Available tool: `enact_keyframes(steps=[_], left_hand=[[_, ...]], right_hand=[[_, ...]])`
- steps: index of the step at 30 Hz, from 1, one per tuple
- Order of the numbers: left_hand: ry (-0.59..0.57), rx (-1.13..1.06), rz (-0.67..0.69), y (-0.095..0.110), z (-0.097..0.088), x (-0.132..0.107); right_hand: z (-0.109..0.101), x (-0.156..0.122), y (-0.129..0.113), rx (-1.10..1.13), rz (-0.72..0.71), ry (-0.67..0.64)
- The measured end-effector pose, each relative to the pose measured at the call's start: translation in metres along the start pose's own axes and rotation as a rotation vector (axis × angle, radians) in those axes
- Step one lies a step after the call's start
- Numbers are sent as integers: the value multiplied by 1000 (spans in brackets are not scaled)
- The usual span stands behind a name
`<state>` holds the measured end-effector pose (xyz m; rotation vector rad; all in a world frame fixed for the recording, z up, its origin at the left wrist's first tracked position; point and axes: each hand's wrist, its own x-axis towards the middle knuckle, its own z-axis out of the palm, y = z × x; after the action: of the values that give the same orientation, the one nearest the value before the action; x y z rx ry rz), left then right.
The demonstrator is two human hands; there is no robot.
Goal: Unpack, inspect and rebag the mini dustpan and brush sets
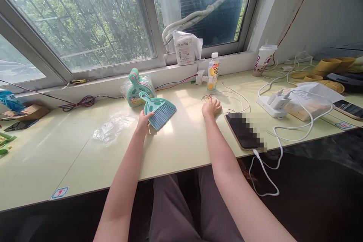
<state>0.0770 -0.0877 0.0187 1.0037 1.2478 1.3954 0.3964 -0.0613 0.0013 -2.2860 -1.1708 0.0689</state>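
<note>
Our left hand (145,118) grasps the teal brush (160,109) along its lower left side, thumb over the teal body. The brush is tilted: its handle points to the far left, and its blue bristles fan toward the near right, on the side facing our right hand (211,107). We cannot tell whether the bristle edge touches the worktop (178,151).

Our right hand is to the right of the brush, well apart from it, with fingers bent down over a small printed piece (209,98). We cannot tell whether they grip that piece or only rest on it.

Just behind and to the left of the brush stands a stack of similar teal pieces (136,91) in clear wrapping. A crumpled clear bag (113,128) lies to the left of the brush, and bundled wires (83,102) lie farther left.

Behind and to the right of the brush stands a bottle (213,72) with a yellow label. Nearer us and to the right of the brush lies a phone (244,130) with a white cable attached. Farther right of the brush are a white power strip (271,108) and a lidded cup (264,60).
</note>
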Motion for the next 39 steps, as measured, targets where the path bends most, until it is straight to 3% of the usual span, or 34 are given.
enact_keyframes(steps=[3,6,14,18,21,23,26,29,31,34,39], left_hand=[[-7,4,2,1,0,-2],[-11,9,4,3,2,-4],[-22,7,-8,2,3,-5],[-22,11,-14,0,2,-3],[-19,20,-34,1,3,-4],[-16,29,-48,0,4,-4],[-27,41,-51,-2,4,-2],[-82,27,-22,-3,5,-1],[-142,1,2,-2,7,-3],[-257,-33,-32,4,13,-12],[-380,-22,-52,12,17,-25]], right_hand=[[-1,3,0,57,62,-36],[-1,5,-2,113,38,-66],[-1,3,-2,277,60,-37],[-10,-4,-10,425,-35,125],[-17,-13,-27,699,-175,180],[-19,-21,-40,975,-276,37],[-18,-36,-57,1269,-424,-352],[-15,-51,-68,1314,-536,-704],[-12,-61,-74,1248,-614,-844],[-6,-74,-83,1082,-764,-881],[-1,-87,-91,757,-929,-648]])
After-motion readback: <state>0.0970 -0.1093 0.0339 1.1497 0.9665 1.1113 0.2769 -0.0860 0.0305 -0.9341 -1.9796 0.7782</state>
